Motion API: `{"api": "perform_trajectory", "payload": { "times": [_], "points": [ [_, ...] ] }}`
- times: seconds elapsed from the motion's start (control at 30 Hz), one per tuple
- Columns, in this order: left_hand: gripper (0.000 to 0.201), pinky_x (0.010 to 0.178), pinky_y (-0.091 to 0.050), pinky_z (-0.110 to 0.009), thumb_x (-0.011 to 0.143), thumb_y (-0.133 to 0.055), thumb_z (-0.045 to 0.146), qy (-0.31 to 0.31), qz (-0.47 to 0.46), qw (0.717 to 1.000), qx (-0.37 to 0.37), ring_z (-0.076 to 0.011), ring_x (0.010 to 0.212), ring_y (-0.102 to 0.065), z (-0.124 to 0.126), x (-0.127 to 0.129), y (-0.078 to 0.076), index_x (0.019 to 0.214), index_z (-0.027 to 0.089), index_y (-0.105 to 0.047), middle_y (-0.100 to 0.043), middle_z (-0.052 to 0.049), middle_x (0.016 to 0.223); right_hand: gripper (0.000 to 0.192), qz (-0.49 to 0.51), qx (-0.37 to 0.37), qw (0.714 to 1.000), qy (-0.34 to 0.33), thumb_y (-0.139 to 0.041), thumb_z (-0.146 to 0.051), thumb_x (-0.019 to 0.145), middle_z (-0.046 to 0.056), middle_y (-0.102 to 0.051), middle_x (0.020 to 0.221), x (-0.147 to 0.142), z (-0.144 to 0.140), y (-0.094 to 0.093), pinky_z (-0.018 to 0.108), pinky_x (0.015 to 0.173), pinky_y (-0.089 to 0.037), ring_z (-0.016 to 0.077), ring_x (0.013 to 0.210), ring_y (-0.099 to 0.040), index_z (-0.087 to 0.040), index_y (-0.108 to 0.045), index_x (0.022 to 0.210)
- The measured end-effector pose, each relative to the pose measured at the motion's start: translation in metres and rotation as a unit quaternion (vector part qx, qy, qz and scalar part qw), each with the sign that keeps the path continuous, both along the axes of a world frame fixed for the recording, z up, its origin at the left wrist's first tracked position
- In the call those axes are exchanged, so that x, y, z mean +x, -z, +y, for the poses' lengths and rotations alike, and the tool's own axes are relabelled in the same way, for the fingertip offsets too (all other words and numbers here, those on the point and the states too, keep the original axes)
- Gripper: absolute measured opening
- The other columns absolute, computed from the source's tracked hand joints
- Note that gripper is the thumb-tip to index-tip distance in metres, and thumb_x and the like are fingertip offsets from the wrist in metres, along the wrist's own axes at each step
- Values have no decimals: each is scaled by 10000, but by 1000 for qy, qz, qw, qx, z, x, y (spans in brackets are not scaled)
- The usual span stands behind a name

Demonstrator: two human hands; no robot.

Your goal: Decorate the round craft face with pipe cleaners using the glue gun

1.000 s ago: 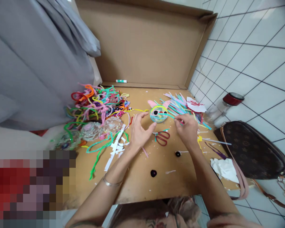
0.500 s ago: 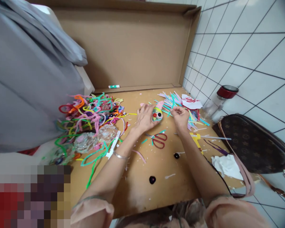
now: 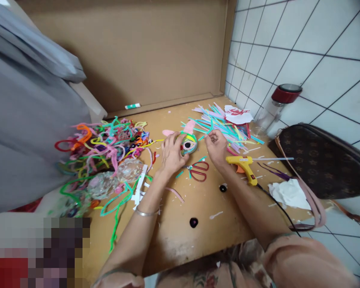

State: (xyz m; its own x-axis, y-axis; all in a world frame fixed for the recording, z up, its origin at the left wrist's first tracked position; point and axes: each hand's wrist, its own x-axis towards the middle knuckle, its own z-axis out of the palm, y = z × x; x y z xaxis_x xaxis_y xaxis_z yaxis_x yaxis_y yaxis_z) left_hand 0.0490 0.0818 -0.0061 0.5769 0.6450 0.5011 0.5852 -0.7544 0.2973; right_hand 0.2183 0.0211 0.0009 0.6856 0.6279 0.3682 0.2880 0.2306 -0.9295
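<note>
My left hand (image 3: 172, 154) is wrapped over a small round craft animal (image 3: 192, 145). It is yellow, green and teal, with pink ears and a black-and-white eye. Part of its face is hidden by my fingers. To the right, my right hand (image 3: 216, 145) pinches a bent teal pipe cleaner (image 3: 210, 127) between thumb and fingertips, apart from the animal. Just below, between both forearms, lie red-handled scissors (image 3: 199, 176), their blades partly hidden by teal scraps.
Loose pipe cleaners (image 3: 108, 144) heap up at left; straight ones (image 3: 217, 120) lie behind my right hand. A yellow glue gun (image 3: 243, 165), crumpled tissue (image 3: 289, 193), brown bag (image 3: 315, 160) and red-lidded bottle (image 3: 276, 104) are at right. A glue stick (image 3: 133, 106) lies by the cardboard (image 3: 144, 52).
The craft animal has turned under my left hand, so its red spot is mostly covered and its ears show more. My right hand still pinches the pipe cleaner. The view has shifted.
</note>
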Motion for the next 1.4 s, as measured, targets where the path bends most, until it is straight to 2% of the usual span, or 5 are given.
{"api": "perform_trajectory", "payload": {
  "times": [0.23,0.67,0.83,1.1,1.4],
  "points": [
    [615,1116,-375,-515,810,-637,384,-3,-52,999,1,-356,1357,-454,-7,2,15,1391,225,-518,-515,-152,1474,141,-24,-3,1000,2,-566,-329,809,-56,-554,605,-9,-5,8,286,614,-462,138,567,-559,-261,-464,740],
    [579,1121,-371,-527,841,-635,437,-5,-78,997,11,-355,1355,-451,-10,7,19,1369,216,-551,-530,-159,1460,166,17,-8,1000,0,-565,-318,814,-37,-619,631,-11,-3,10,310,635,-522,176,643,-672,-271,-419,748],
    [566,1131,-361,-526,851,-628,435,-6,-78,997,3,-357,1373,-435,-12,8,18,1368,217,-557,-528,-158,1459,163,-3,5,1000,-10,-559,-305,816,-53,-556,638,-9,-1,15,310,632,-514,158,605,-636,-270,-415,747],
    [565,1124,-366,-517,847,-630,413,-14,-72,997,4,-354,1362,-442,-13,9,17,1365,199,-554,-532,-160,1456,153,-28,39,999,-14,-542,-315,851,-61,-538,645,-10,1,23,301,612,-507,150,569,-587,-275,-409,787],
    [557,1141,-343,-537,840,-643,420,-10,-88,996,-2,-360,1357,-436,-11,11,20,1351,217,-557,-535,-150,1459,167,-91,-6,996,5,-479,-375,928,-27,-580,716,-10,0,27,334,681,-520,178,656,-614,-276,-380,838]
  ]
}}
